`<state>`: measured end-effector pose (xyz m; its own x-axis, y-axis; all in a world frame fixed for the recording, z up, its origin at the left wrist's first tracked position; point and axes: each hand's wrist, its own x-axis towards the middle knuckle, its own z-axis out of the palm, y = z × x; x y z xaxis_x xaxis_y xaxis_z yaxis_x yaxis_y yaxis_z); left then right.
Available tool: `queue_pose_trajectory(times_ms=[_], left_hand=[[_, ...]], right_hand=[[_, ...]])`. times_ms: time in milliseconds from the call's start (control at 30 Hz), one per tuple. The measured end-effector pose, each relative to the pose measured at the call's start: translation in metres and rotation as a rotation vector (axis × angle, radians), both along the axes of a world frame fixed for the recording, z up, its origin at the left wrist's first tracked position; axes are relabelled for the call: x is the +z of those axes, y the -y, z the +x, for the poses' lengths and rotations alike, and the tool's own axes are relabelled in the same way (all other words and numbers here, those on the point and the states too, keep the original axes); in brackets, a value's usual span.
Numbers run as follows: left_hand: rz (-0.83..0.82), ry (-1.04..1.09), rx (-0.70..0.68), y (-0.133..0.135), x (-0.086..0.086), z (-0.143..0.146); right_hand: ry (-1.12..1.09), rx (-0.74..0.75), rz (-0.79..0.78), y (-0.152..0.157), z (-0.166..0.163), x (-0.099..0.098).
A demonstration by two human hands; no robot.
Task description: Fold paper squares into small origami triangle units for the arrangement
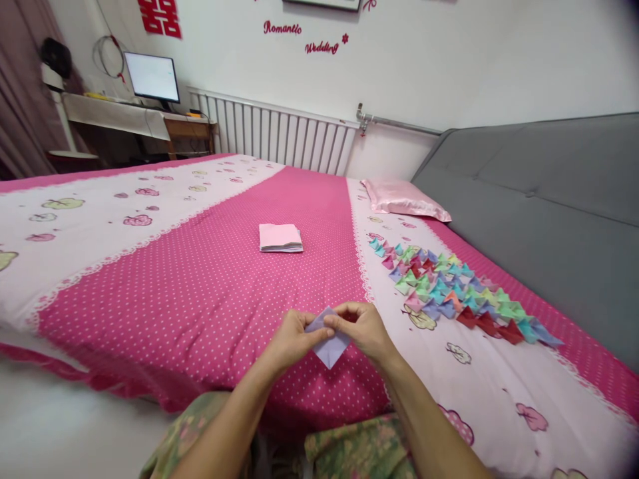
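Note:
Between my two hands is a lavender sheet of origami paper (pixel 330 351), folded into a small diamond with one corner pointing toward me. My left hand (pixel 294 338) pinches its left edge, thumb on top. My right hand (pixel 363 327) grips the upper right side, with its thumb pressed on the paper near the middle. Both hands are above the near edge of the pink dotted bedspread (pixel 210 299). Fingers behind the paper are partly hidden. Farther off on the bed lies a stack of square paper (pixel 280 235), pale pink on top.
Several rows of folded paper pieces (pixel 449 286) in many colours stand on the bed at right. A pink pillow (pixel 402 198) lies behind them, beside a grey headboard (pixel 539 179). A radiator (pixel 279 130) and a desk with a monitor (pixel 152 78) are at the back.

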<state>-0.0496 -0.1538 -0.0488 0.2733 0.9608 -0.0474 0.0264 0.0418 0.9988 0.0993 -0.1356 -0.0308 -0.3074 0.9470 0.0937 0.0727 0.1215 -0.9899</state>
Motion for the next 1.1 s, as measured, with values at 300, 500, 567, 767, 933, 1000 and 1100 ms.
queue_pose_trajectory(times_ms=[300,500,567,767,933,1000,1100], left_hand=[[-0.018,0.037,-0.047,0.001,-0.003,0.000],[-0.046,0.075,0.052,0.001,0.002,-0.001],[-0.046,0.094,0.079,0.000,0.003,-0.003],[-0.071,0.196,0.129,-0.001,0.004,-0.007],[-0.099,0.250,0.161,-0.003,0.003,-0.007],[-0.115,0.265,0.188,-0.003,0.003,-0.006],[-0.127,0.277,0.253,-0.004,0.004,-0.006]], right_hand=[[0.017,-0.068,0.069,-0.002,-0.001,-0.002],[-0.065,0.018,-0.050,-0.002,-0.001,-0.001],[-0.086,0.000,-0.071,-0.002,0.001,-0.001],[-0.105,-0.079,-0.086,-0.006,0.006,0.001],[-0.115,-0.119,-0.080,-0.006,0.008,0.000],[-0.135,-0.140,-0.079,-0.006,0.009,0.000],[-0.172,-0.191,-0.092,-0.006,0.008,0.002]])
